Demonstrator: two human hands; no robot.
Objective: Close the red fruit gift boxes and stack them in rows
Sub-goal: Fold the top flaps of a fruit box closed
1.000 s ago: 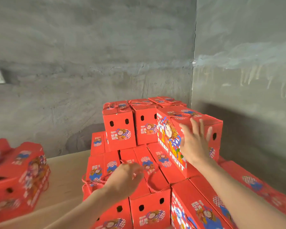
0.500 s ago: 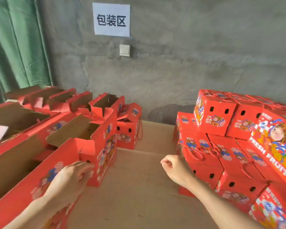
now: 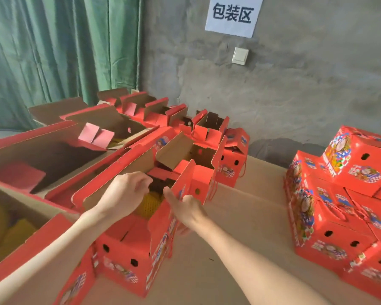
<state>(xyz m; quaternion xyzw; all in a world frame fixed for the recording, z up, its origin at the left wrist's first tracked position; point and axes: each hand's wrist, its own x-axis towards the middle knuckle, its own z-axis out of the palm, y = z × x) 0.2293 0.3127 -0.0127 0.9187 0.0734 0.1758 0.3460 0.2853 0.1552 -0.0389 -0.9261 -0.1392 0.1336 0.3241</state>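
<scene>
An open red fruit gift box (image 3: 128,249) stands in front of me on the cardboard-covered surface (image 3: 240,212), its flaps up. Yellow fruit in foam netting (image 3: 149,204) shows inside it. My left hand (image 3: 123,194) is at the box's left long flap (image 3: 119,172), fingers curled at its edge. My right hand (image 3: 185,208) holds the right long flap (image 3: 186,183), thumb inside and fingers outside. A stack of closed red boxes (image 3: 339,216) rises in rows at the right.
Several more open red boxes (image 3: 154,111) crowd the left and back, one large one (image 3: 42,150) close at my left. A small closed box (image 3: 233,164) stands behind. A green curtain (image 3: 53,51) and a grey wall with a sign (image 3: 232,14) lie beyond.
The view has swung left from the stack to the open boxes. Both hands have come onto the nearest open box's flaps; the right hand was a free fist half a second ago.
</scene>
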